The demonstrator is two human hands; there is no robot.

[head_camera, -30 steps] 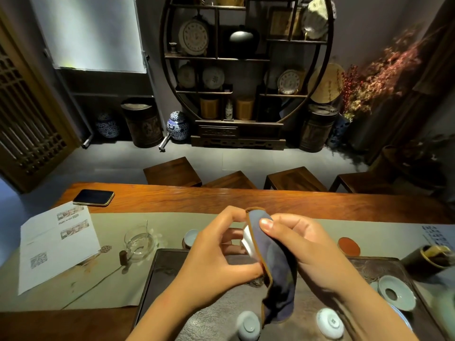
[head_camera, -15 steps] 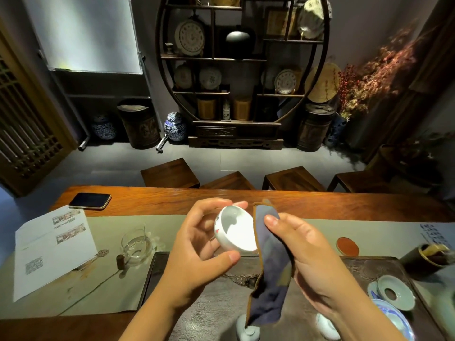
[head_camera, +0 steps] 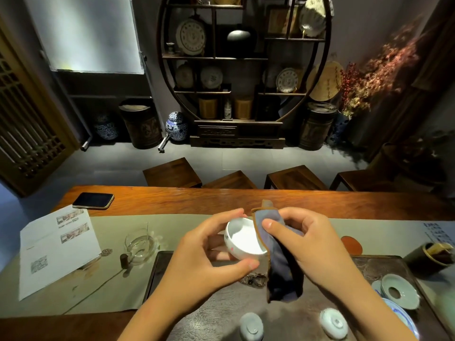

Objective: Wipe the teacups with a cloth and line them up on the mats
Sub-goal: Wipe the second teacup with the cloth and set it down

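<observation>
Teacup (head_camera: pixel 246 242) between curled left hand (head_camera: pixel 206 257) fingers

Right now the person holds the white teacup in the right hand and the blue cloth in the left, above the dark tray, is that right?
Not quite: the hands are swapped. In the head view the left hand holds the white teacup, and the right hand pinches the blue cloth. Both are indeed above the dark tray.

Two bare forearms reach in from the lower edge, with no sleeve, watch or bracelet showing on either. The left hand (head_camera: pixel 209 252) and right hand (head_camera: pixel 312 249) wear no rings or gloves. Fingernails are short and unpainted.
</observation>
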